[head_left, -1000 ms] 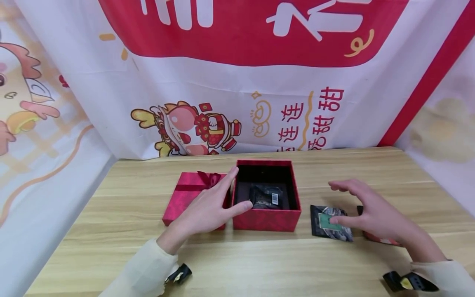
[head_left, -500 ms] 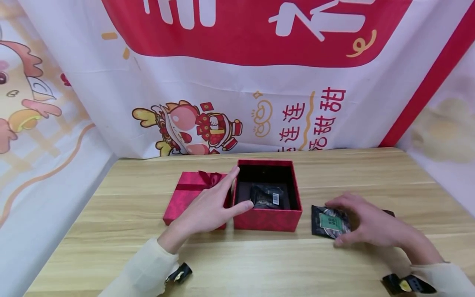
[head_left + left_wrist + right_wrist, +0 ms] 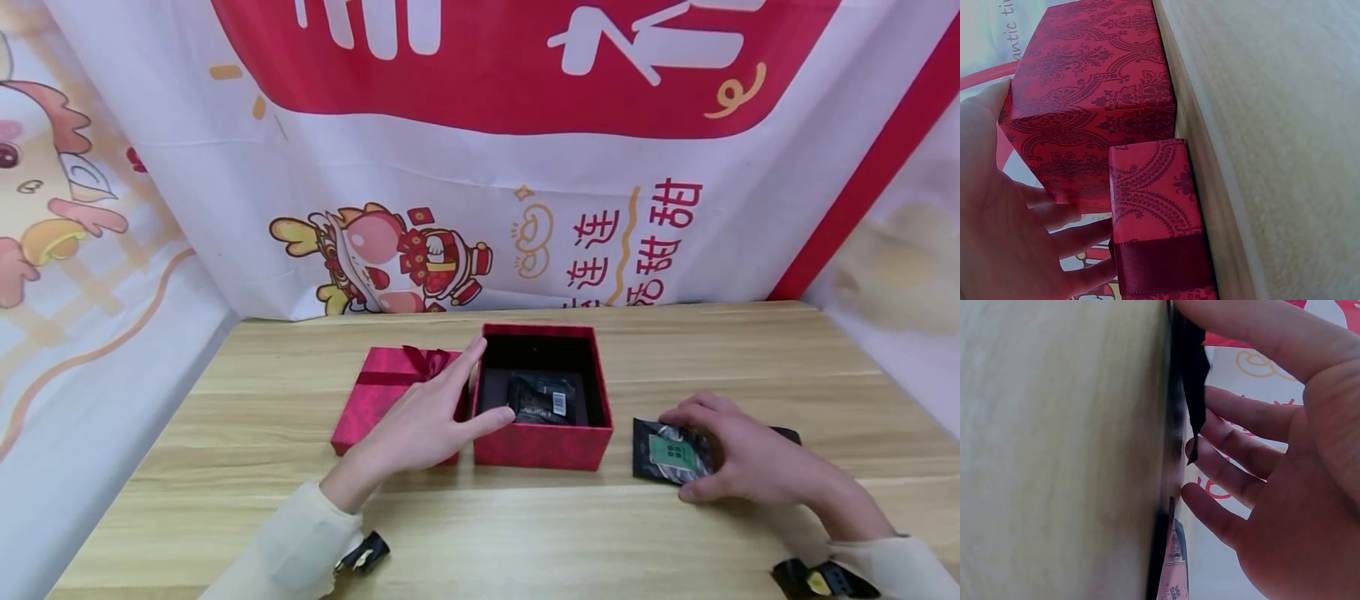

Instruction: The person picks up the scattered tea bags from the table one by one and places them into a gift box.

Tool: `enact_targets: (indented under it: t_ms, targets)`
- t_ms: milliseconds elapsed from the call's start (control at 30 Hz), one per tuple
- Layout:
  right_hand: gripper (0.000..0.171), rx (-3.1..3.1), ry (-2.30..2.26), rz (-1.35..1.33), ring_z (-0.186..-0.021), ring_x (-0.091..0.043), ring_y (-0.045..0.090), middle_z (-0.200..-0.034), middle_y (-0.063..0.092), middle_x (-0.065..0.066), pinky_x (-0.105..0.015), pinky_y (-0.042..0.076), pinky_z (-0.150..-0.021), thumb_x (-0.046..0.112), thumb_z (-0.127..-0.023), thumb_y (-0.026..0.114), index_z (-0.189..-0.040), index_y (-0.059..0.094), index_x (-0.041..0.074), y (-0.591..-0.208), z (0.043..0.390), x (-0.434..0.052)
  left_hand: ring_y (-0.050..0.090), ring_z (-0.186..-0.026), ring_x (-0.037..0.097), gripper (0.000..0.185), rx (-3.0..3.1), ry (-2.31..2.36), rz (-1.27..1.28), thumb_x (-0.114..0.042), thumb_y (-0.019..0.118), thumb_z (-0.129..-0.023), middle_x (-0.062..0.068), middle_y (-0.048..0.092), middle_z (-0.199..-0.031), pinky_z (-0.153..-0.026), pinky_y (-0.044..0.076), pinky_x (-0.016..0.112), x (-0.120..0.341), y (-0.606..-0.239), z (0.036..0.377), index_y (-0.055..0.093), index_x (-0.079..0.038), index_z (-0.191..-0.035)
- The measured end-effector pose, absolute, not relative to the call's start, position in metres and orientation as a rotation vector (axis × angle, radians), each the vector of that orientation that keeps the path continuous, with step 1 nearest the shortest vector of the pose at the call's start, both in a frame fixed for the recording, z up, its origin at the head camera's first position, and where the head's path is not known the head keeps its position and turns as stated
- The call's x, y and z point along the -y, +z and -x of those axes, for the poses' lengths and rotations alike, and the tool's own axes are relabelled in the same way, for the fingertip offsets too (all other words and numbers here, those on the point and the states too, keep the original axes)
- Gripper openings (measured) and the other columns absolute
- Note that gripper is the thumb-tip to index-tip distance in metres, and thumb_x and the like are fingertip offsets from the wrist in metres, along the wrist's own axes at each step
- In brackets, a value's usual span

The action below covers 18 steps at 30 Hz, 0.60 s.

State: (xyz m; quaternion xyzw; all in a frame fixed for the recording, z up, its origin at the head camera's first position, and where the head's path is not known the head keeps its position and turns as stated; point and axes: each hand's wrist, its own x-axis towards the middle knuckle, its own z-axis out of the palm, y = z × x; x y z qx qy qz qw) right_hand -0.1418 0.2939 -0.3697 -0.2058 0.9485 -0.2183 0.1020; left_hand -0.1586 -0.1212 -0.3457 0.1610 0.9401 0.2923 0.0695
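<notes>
My left hand (image 3: 423,425) lies over the red box lid (image 3: 367,408) and the open red box (image 3: 540,446), its fingers stretched out. The thumb touches the box's near rim; the index fingertip is at its left side. Inside the box lies a black sachet (image 3: 538,398) with a barcode. In the left wrist view, fingers reach along the patterned box (image 3: 1091,81) beside the ribboned lid (image 3: 1154,194). My right hand (image 3: 750,454) grips a black sachet with a green label (image 3: 670,452) by its edges, thumb at the near side, fingers at the far side.
Another dark packet (image 3: 787,434) lies partly hidden behind my right hand; its pink part (image 3: 1174,575) shows in the right wrist view. A dark red bow (image 3: 427,361) tops the lid. A printed cloth (image 3: 420,167) hangs behind the wooden table (image 3: 525,533).
My right hand has come down and left onto the green-labelled sachet, its thumb and fingers closing at the edges. The left hand has stayed in place at the box.
</notes>
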Motion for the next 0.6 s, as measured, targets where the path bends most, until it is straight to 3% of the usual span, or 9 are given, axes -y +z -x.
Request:
enact_targets:
  t_ms: [233, 433, 600]
  targets:
    - [0.084, -2.831, -0.689, 0.612, -0.12, -0.023, 0.057, -0.139, 0.057, -0.004, -0.047, 0.054, -0.098, 0.061, -0.072, 0.092, -0.14, 0.062, 0.022, -0.362, 0.142, -0.294, 0.039, -0.159, 0.027, 0.104, -2.823, 0.879, -0.48, -0.089, 0.054, -0.087, -0.015, 0.027, -0.175, -0.125, 0.028, 0.072, 0.12, -0.345, 0.158, 0.005, -0.049, -0.168]
    - [0.081, -2.838, -0.747, 0.577, -0.117, -0.024, 0.058, -0.136, 0.057, -0.003, -0.041, 0.053, -0.093, 0.054, -0.074, 0.094, -0.141, 0.06, 0.024, -0.353, 0.144, -0.292, 0.042, -0.157, 0.029, 0.103, -2.822, 0.888, -0.476, -0.088, 0.056, -0.087, -0.015, 0.028, -0.175, -0.123, 0.034, 0.07, 0.121, -0.344, 0.158, 0.005, -0.049, -0.168]
    - [0.081, -2.866, -0.769, 0.604, -0.115, -0.025, 0.058, -0.137, 0.059, -0.008, -0.039, 0.055, -0.088, 0.049, -0.078, 0.094, -0.144, 0.059, 0.019, -0.343, 0.148, -0.29, 0.045, -0.155, 0.029, 0.103, -2.82, 0.888, -0.47, -0.088, 0.057, -0.087, -0.014, 0.029, -0.174, -0.119, 0.041, 0.067, 0.121, -0.344, 0.158, 0.005, -0.05, -0.168]
